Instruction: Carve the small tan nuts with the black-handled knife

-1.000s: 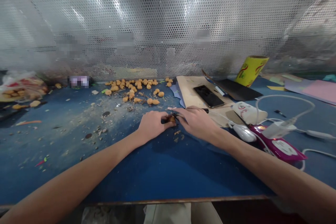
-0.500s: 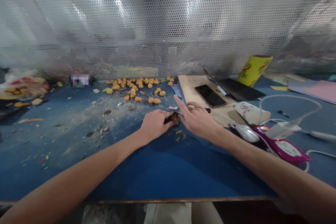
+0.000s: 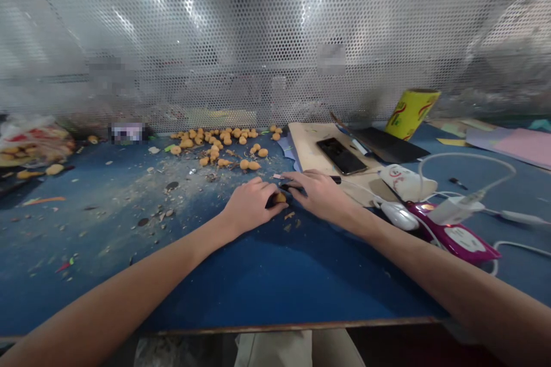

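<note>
My left hand (image 3: 253, 205) is closed around a small tan gourd (image 3: 280, 198), low over the blue table; only part of the gourd shows beside my thumb. From the right, my right hand (image 3: 321, 192) grips a black pen-shaped tool (image 3: 334, 179). Its dark tip end is pointed left at the gourd, but whether it touches cannot be made out. The tool's back end sticks out behind my fingers, and a thin white cord runs off from there. Small brown scraps (image 3: 288, 222) lie on the table just below my hands.
Several small gourds (image 3: 213, 152) lie at the back; a plastic bag (image 3: 38, 140) holds more at left. Debris is strewn over the left table. To the right are a phone (image 3: 341, 156) on a board, a yellow roll (image 3: 411, 114), a magenta device (image 3: 469, 243) and looping white cables.
My right index finger, raised before, has come down onto the tool. The gourd in my left hand has turned, showing a lighter side. The whole view has shifted slightly.
</note>
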Available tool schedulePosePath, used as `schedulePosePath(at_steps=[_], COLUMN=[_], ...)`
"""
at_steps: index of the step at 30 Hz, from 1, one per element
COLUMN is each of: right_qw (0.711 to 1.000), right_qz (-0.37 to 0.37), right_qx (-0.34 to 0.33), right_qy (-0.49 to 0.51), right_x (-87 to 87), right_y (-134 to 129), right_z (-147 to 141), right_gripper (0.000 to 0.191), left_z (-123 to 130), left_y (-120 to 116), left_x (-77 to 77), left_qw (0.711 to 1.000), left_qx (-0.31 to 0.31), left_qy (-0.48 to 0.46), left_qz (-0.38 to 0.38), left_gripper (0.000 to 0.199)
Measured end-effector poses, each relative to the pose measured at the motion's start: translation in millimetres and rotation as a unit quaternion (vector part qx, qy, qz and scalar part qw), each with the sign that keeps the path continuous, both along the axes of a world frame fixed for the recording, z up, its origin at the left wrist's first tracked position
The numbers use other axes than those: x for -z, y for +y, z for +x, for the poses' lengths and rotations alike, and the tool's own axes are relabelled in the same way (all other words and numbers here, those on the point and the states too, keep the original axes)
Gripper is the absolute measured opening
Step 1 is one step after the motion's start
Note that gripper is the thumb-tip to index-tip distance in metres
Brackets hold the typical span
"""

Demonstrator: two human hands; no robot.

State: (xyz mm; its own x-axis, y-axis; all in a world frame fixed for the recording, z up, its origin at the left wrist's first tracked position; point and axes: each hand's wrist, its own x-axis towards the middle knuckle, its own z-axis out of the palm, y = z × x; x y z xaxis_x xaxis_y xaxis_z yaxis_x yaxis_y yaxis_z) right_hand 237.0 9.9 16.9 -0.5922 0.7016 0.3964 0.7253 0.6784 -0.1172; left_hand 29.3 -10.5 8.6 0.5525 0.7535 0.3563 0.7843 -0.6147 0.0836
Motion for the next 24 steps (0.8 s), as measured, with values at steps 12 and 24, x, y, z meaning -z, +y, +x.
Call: schedulePosePath(at_steps=[12,24], right_qw=[0.997,0.998], right_qz=[-0.053,-0.053], right_qx=[-0.012,-0.003], right_qy=[0.055,0.026], right_x=[-6.5,-9.3], right_y=[-9,-12], right_z=[-4,-4], right_gripper=[0.058,0.063], left_z=[8,11], left_y=[-5,-6], left_x=[-4.6,-5.1], left_qw=[0.993,0.990], left_qx=[-0.107,-0.128], left_qy=[0.016,0.001], left_qz=[-0.049,-0.064], left_gripper=[0.046,0.037])
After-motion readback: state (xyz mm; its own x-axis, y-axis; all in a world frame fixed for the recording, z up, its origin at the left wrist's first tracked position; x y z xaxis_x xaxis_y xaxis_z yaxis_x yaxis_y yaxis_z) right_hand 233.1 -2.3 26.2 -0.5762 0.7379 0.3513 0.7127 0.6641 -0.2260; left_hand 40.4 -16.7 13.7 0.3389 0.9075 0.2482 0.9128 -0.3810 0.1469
